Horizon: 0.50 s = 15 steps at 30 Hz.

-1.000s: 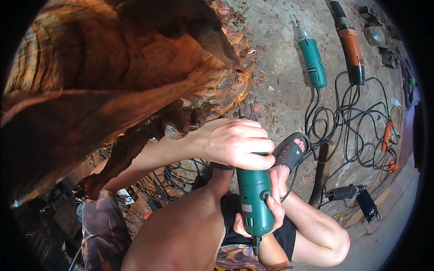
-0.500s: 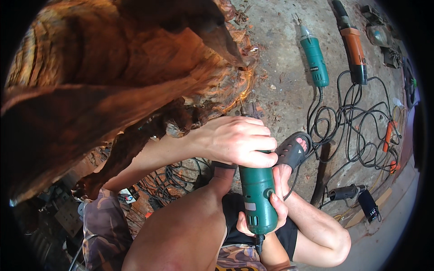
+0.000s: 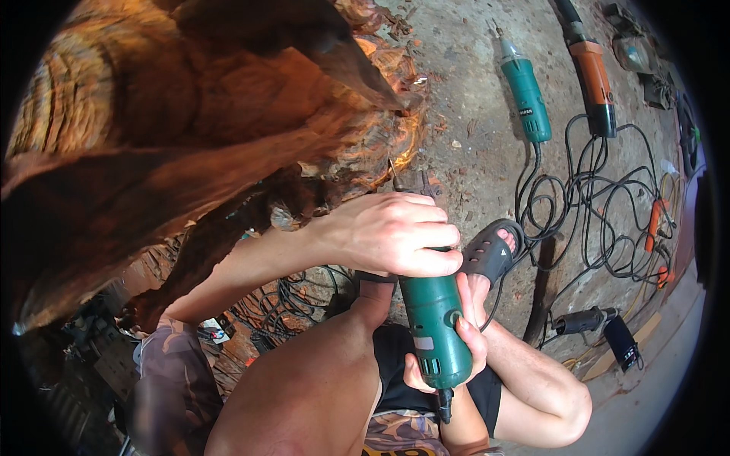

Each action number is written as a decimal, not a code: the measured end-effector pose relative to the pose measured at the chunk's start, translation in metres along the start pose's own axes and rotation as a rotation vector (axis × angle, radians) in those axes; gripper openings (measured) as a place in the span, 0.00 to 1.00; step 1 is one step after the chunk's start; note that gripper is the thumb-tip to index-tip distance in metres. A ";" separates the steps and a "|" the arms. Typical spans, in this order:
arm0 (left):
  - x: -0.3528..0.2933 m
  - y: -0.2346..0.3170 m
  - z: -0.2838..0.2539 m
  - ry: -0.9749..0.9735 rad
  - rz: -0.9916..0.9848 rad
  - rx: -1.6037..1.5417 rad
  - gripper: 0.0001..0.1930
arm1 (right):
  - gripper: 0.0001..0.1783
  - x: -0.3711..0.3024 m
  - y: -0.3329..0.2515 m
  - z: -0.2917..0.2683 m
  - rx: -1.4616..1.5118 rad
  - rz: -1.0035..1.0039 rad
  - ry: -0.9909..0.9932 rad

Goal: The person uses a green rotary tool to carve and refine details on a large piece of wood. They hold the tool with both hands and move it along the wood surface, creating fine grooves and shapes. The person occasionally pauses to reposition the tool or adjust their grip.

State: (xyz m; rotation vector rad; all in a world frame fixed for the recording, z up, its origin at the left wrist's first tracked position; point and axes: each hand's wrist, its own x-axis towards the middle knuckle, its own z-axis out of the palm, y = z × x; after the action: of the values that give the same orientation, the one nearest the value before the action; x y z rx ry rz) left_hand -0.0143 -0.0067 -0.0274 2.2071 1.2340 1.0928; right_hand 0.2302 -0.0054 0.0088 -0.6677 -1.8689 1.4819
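A green die grinder [image 3: 435, 319] with a thin bit lies between both my hands. My left hand [image 3: 399, 234] is closed over its front part from above, hiding most of the neck. Lower down, my right hand [image 3: 473, 351] wraps the rear of the body from beneath, thumb near a round cap on the side. The bit [image 3: 392, 173] points up beside the lower edge of a large reddish-brown carved wood piece [image 3: 228, 114]. Whether the bit touches the wood I cannot tell. My left forearm passes beneath an overhanging part of the wood.
On the concrete floor lie a second green die grinder [image 3: 526, 97] and an orange-and-black power tool [image 3: 593, 80], with tangled black cords [image 3: 559, 201] below them. A dark tool [image 3: 584, 321] and a phone-like black object [image 3: 622, 343] sit at the right. My sandalled foot [image 3: 493, 247] is beside the grinder.
The grinder has tilted a little, its bit shifting left and up, its rear end slightly right. Both hands keep their hold.
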 end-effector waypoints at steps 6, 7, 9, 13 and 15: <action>0.003 0.000 -0.001 -0.009 0.005 -0.015 0.17 | 0.43 -0.001 -0.002 0.002 0.011 0.005 0.021; 0.002 0.000 -0.001 -0.015 0.003 -0.019 0.17 | 0.42 0.001 -0.002 0.002 0.019 -0.001 0.013; 0.002 0.000 0.000 -0.008 -0.002 -0.017 0.17 | 0.45 0.001 -0.002 -0.002 0.007 0.011 -0.035; 0.002 0.000 -0.001 -0.008 -0.014 -0.015 0.17 | 0.50 -0.005 -0.002 -0.007 -0.017 0.059 -0.108; 0.002 -0.001 0.000 -0.009 -0.016 -0.026 0.17 | 0.50 -0.006 -0.002 -0.007 0.012 0.091 -0.103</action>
State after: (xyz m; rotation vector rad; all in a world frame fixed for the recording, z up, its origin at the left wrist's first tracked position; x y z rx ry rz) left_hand -0.0139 -0.0049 -0.0275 2.1762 1.2250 1.0856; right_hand 0.2393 -0.0060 0.0107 -0.6905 -1.9273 1.6116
